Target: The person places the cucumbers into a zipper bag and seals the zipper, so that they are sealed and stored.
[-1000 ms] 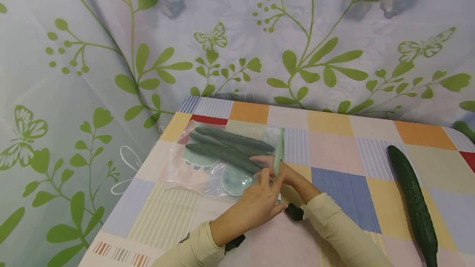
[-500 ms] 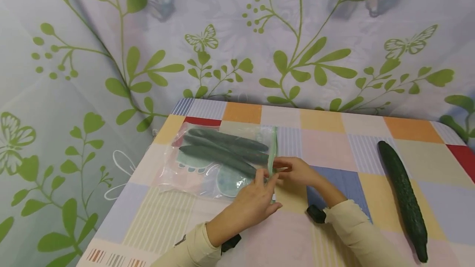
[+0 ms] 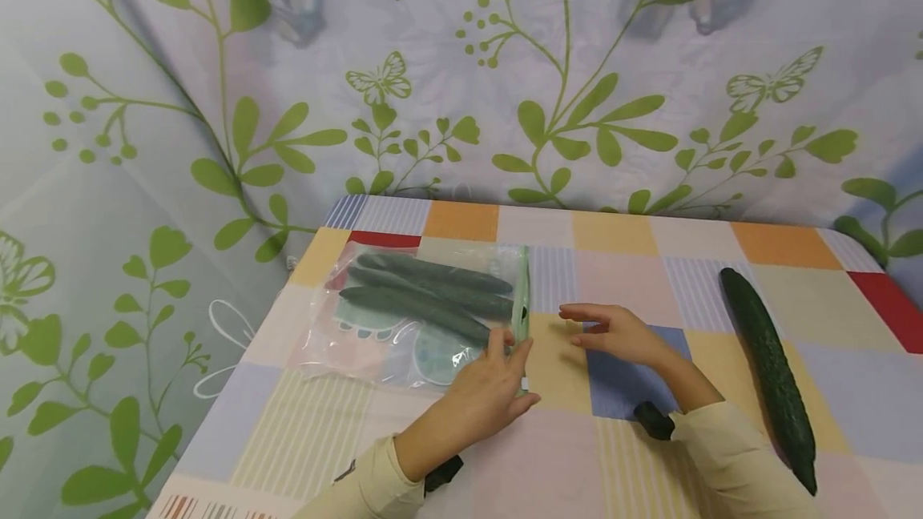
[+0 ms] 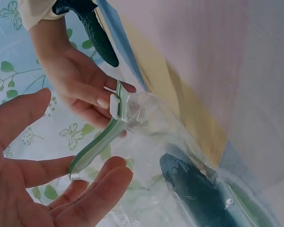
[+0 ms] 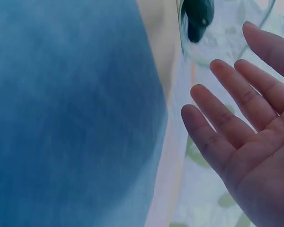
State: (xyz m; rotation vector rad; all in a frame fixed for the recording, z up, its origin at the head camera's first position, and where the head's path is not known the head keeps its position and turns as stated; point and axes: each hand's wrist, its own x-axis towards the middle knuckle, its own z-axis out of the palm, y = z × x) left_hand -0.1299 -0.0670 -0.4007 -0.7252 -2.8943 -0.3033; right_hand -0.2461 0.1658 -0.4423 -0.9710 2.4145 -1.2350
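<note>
A clear zip bag (image 3: 328,352) with a green zip edge (image 3: 521,295) lies flat on the table, and three dark green cucumbers (image 3: 421,313) are inside it. My left hand (image 3: 476,399) holds the bag's mouth at the zip edge. In the left wrist view its fingers are at the green lip, with the thumb spread away; a white slider (image 4: 114,107) sits farther along the zip. My right hand (image 3: 626,335) is apart from the bag, to the right of its mouth, fingers extended and holding nothing. A cucumber end (image 5: 197,21) shows at the bag mouth in the right wrist view.
One loose cucumber (image 3: 771,379) lies lengthwise on the right side of the patchwork tablecloth (image 3: 627,239). Behind the table hangs a leaf-printed curtain (image 3: 447,38). Dark devices (image 3: 654,420) are worn under both wrists.
My right hand has drawn out of the bag mouth and moved right, leaving the cucumbers inside. My left hand stays at the zip edge. The head view has shifted slightly to the right.
</note>
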